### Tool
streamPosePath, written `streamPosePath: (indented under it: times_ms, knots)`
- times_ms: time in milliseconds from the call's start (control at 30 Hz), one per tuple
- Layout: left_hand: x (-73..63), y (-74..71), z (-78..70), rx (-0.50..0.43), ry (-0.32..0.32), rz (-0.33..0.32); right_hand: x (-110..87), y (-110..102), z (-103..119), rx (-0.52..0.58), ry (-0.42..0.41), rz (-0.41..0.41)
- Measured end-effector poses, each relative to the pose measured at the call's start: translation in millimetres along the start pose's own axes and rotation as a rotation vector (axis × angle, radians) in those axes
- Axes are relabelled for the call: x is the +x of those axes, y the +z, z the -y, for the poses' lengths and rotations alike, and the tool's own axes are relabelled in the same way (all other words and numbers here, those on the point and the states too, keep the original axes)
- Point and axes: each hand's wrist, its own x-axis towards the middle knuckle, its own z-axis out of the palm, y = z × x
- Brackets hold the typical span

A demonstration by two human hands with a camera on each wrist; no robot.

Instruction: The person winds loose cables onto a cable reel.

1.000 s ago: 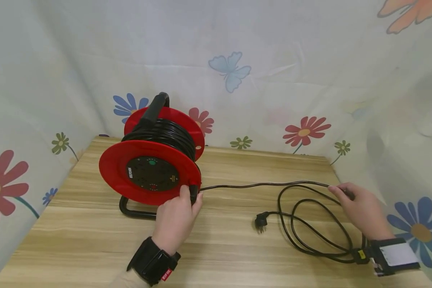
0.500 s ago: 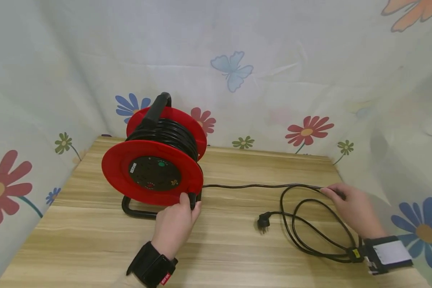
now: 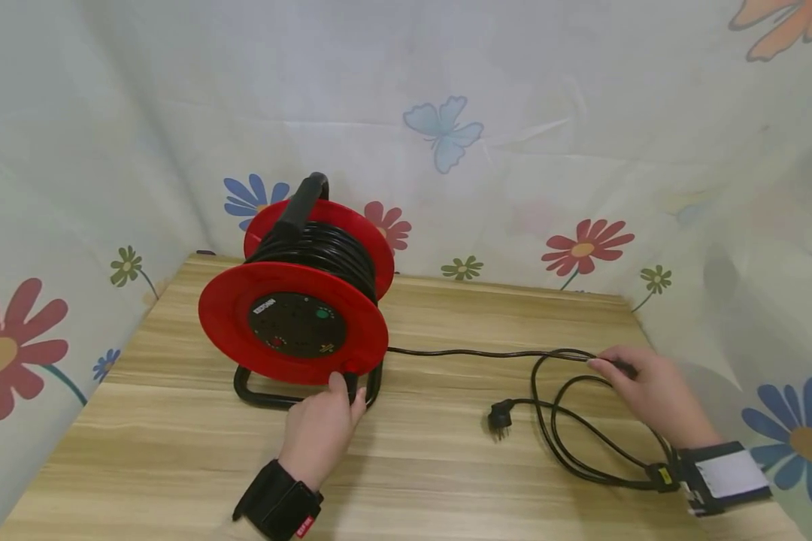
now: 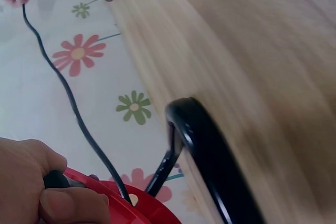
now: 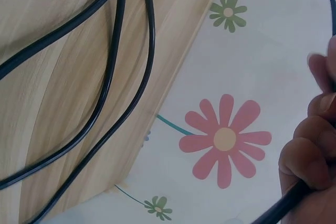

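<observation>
Black straps point(image 3: 280, 502) sit on both wrists, the closest things to us in the head view. Just past them we've got the left hand point(image 3: 320, 432), fingers curled around the black crank knob point(image 3: 343, 388) low on the front disc point(image 3: 223, 312) of the red reel point(image 3: 291, 284). Over on the other side, the right hand point(image 3: 663, 391) has its fingers wrapped around the black cable point(image 3: 474, 352), and we get that grip pretty clearly from the right wrist view too. Between the hands, nearer the right one, the plug point(image 3: 500, 418) lies on the wood-grain surface point(image 3: 440, 473), prongs toward us, with loose loops of cable between it and the right wrist. From the right hand the cable runs nearly straight to the reel, which stands on the left part of the surface on a black tube stand point(image 3: 264, 400). We see more cable wound tight between its discs, plus a black carry handle point(image 3: 302, 203) up top. Behind everything hangs pale cloth point(image 3: 548, 75) printed with flowers and a blue butterfly point(image 3: 444, 131).
</observation>
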Motion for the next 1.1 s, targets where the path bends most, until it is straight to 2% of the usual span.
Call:
streamPosePath:
  times_ms: [167, 267, 400, 600, 700, 867, 1100]
  knots:
    - [-1.4, 2.5, 4.6, 0.003, -0.020, 0.024, -1.1, 0.0, 1.2, 0.001, -0.053, 0.064]
    - [-1.4, 2.2, 5.8, -0.003, -0.023, 0.030, -1.4, 1.8, 1.4, -0.037, -0.101, 0.061]
    - [-1.8, 1.5, 6.8, -0.011, -0.029, 0.037, -3.6, 4.4, 4.5, -0.105, -0.193, -0.009]
    - [-2.9, 0.2, 9.6, -0.014, -0.028, 0.013, -8.8, 10.9, 12.6, -0.195, -0.464, -0.170]
    - [-2.8, -0.1, 10.9, -0.006, -0.030, 0.004, -9.7, 17.6, 11.8, -0.231, -0.536, -0.193]
    - [-1.8, -1.4, 10.5, -0.013, -0.046, 0.040, -7.2, 28.2, 2.8, -0.267, -0.540, -0.195]
    - [-2.0, -2.0, 8.5, -0.039, -0.052, 0.067, -3.8, 38.6, -13.3, -0.324, -0.461, -0.188]
